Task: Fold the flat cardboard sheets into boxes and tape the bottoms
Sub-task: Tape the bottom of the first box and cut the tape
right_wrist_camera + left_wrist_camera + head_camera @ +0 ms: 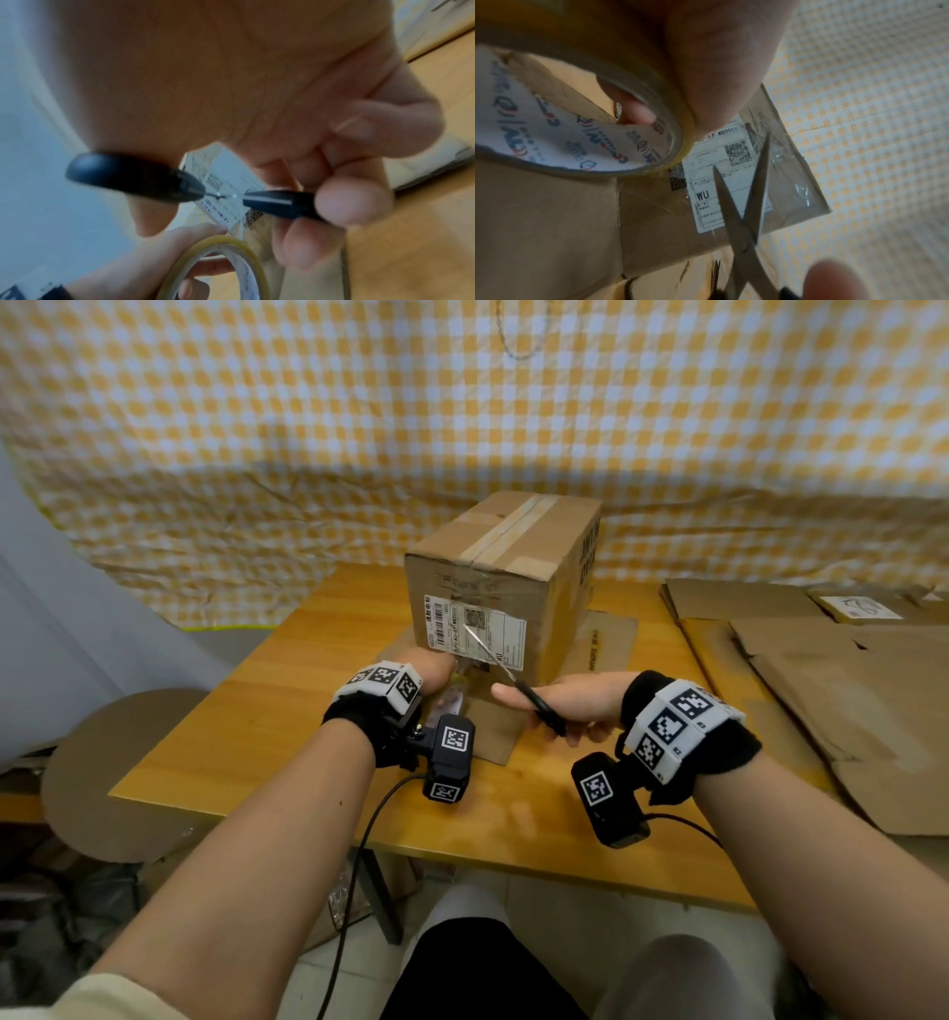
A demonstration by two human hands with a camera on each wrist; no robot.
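A folded cardboard box [506,567] stands on the wooden table [246,721], tape along its top seam and a white shipping label [475,629] facing me. My left hand [429,667] holds a roll of clear tape [582,113] low against the box's near face, fingers through the core. My right hand [560,703] grips black-handled scissors [513,677]. Their blades [741,203] stand apart in front of the label, beside a clear strip of tape [790,182] stuck on the box. In the right wrist view the tape roll [218,263] sits below the scissors' handles [133,178].
Flat cardboard sheets [832,675] lie spread at the table's right. Another flat sheet [601,644] lies under the box. A round brown stool [123,778] stands at the left. A yellow checked cloth [462,413] hangs behind the table.
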